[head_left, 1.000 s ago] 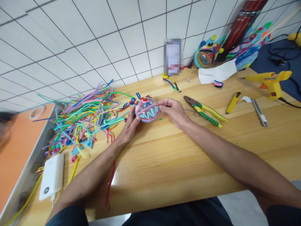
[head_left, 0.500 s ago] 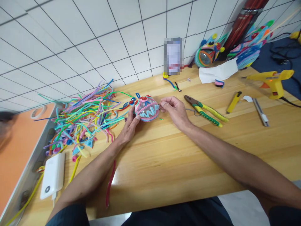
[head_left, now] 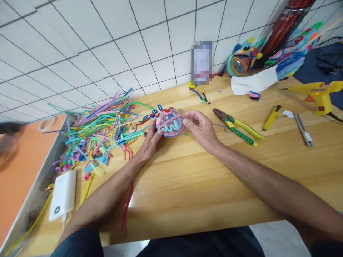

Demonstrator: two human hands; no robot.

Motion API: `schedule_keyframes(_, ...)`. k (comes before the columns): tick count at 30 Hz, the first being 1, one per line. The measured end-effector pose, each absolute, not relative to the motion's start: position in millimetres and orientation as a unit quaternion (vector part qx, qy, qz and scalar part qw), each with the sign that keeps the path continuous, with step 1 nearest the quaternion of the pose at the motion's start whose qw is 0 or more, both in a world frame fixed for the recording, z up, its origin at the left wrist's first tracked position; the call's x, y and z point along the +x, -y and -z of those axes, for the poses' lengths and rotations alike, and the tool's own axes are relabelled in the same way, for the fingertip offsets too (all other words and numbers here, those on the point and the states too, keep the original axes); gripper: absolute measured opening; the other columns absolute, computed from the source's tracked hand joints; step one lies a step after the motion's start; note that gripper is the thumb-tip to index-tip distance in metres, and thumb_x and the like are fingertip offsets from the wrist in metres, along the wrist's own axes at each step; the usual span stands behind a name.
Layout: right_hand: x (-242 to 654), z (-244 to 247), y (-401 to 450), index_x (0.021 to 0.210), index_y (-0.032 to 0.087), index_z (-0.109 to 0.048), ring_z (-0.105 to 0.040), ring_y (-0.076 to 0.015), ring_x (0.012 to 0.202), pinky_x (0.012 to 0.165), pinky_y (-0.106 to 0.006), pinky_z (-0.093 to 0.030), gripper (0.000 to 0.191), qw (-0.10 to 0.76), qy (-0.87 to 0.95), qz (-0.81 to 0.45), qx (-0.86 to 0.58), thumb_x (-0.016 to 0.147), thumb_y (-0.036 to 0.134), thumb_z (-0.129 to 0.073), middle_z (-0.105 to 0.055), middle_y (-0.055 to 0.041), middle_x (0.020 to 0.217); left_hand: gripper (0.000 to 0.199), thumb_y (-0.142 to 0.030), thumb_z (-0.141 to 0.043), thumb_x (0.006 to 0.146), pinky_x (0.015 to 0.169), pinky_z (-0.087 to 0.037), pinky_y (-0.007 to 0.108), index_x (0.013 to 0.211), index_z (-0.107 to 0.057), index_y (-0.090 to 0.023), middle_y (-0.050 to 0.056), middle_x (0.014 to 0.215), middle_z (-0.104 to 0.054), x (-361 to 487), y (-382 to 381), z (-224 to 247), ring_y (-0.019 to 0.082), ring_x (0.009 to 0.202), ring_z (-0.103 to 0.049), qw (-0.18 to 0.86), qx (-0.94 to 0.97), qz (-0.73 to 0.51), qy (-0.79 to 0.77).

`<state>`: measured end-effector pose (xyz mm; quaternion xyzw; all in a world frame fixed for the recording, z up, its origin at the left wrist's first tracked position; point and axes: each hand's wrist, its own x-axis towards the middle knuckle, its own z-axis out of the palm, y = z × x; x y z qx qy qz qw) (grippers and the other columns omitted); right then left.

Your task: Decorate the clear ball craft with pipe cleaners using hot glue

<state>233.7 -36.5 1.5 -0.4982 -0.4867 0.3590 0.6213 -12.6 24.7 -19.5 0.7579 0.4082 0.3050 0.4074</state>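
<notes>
A clear plastic dome [head_left: 170, 125], trimmed with pink, light-blue and red pipe cleaners, sits on the wooden table. My left hand [head_left: 151, 142] is wrapped round its left side, thumb on the front. At the dome's right edge, my right hand [head_left: 200, 128] has thumb and forefinger pinched together against the trim; whatever lies between them is too small to make out. A thin grey strand [head_left: 225, 127] shows behind that hand, running toward the pliers. Blue and red bits of pipe cleaner [head_left: 153, 114] lie at the dome's upper left.
A heap of coloured pipe cleaners [head_left: 99, 132] spreads at left, above a white power bank [head_left: 63, 194]. On the right are green-yellow pliers [head_left: 238, 128], a yellow cutter [head_left: 272, 117], a grey cutter [head_left: 302, 130] and a yellow glue gun [head_left: 318, 94]. A blurred phone [head_left: 202, 63] leans on the tiled wall.
My right fingertips have come in from just beside the dome to its right edge; the dark thin piece seen between them is now hidden. The view has shifted slightly.
</notes>
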Motion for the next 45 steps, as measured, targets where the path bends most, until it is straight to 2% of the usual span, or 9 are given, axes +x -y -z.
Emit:
schedule_keyframes(4,228.8,-5.1,42.7,0.109,0.026,-0.073,-0.074,-0.0226,0.097,0.091,-0.042,-0.063,0.034,0.6,0.535,-0.307,-0.509,0.092,0.054,-0.083,-0.08,-0.0048,0.109,0.083,-0.075,-0.049,0.108,0.145,-0.02,0.057,0.176,-0.026,-0.033,0.009,0.185,-0.032,-10.8,-25.0,21.8,0.034,0.175,-0.026,0.41,0.765,-0.305,-0.391)
schedule_keyframes(7,224.4,-3.8,46.6,0.111,0.027,-0.072,-0.072,-0.0238,0.103,0.094,-0.044,-0.062,0.028,0.581,0.569,-0.224,-0.537,0.092,0.046,-0.083,-0.077,-0.0063,0.115,0.084,-0.075,-0.047,0.109,0.145,-0.02,0.057,0.176,-0.025,-0.031,0.011,0.185,-0.032,-9.4,-24.4,22.4,0.034,0.175,-0.024,0.405,0.77,-0.305,-0.388)
schedule_keyframes(11,220.6,0.3,47.6,0.107,0.028,-0.069,-0.07,-0.0248,0.102,0.095,-0.046,-0.062,0.02,0.568,0.586,-0.161,-0.555,0.091,0.034,-0.08,-0.075,-0.0055,0.11,0.085,-0.076,-0.046,0.109,0.144,-0.024,0.053,0.176,-0.023,-0.03,0.011,0.185,-0.032,-6.9,-23.3,21.8,0.033,0.174,-0.027,0.421,0.767,-0.303,-0.377)
schedule_keyframes(17,217.5,0.1,45.7,0.105,0.028,-0.066,-0.071,-0.0247,0.097,0.095,-0.047,-0.061,0.018,0.566,0.575,-0.172,-0.565,0.091,0.032,-0.076,-0.076,-0.0051,0.107,0.086,-0.075,-0.05,0.108,0.143,-0.026,0.054,0.175,-0.024,-0.029,0.011,0.183,-0.036,-2.6,-21.2,17.3,0.033,0.171,-0.032,0.435,0.761,-0.316,-0.364)
schedule_keyframes(25,215.7,-0.6,45.3,0.107,0.027,-0.067,-0.069,-0.0245,0.098,0.093,-0.046,-0.059,0.019,0.565,0.571,-0.164,-0.572,0.089,0.028,-0.074,-0.074,-0.0054,0.108,0.084,-0.072,-0.056,0.107,0.135,-0.043,0.056,0.173,-0.028,-0.029,0.013,0.171,-0.051,-0.3,-16.5,13.2,0.034,0.154,-0.055,0.471,0.74,-0.329,-0.352)
schedule_keyframes(33,217.4,-0.9,46.5,0.108,0.027,-0.068,-0.068,-0.024,0.094,0.09,-0.046,-0.059,0.018,0.568,0.581,-0.141,-0.565,0.091,0.03,-0.074,-0.071,-0.0042,0.103,0.08,-0.069,-0.057,0.108,0.135,-0.041,0.057,0.171,-0.03,-0.029,0.013,0.174,-0.046,1.1,-17.7,15.2,0.034,0.157,-0.052,0.476,0.744,-0.337,-0.325)
schedule_keyframes(45,219.8,6.6,45.1,0.109,0.027,-0.066,-0.068,-0.0242,0.096,0.095,-0.048,-0.058,0.02,0.566,0.569,-0.159,-0.576,0.091,0.033,-0.074,-0.07,-0.0044,0.105,0.077,-0.067,-0.059,0.107,0.136,-0.04,0.057,0.171,-0.034,-0.032,0.011,0.173,-0.049,5.3,-19.1,20.0,0.034,0.16,-0.049,0.478,0.738,-0.362,-0.31)
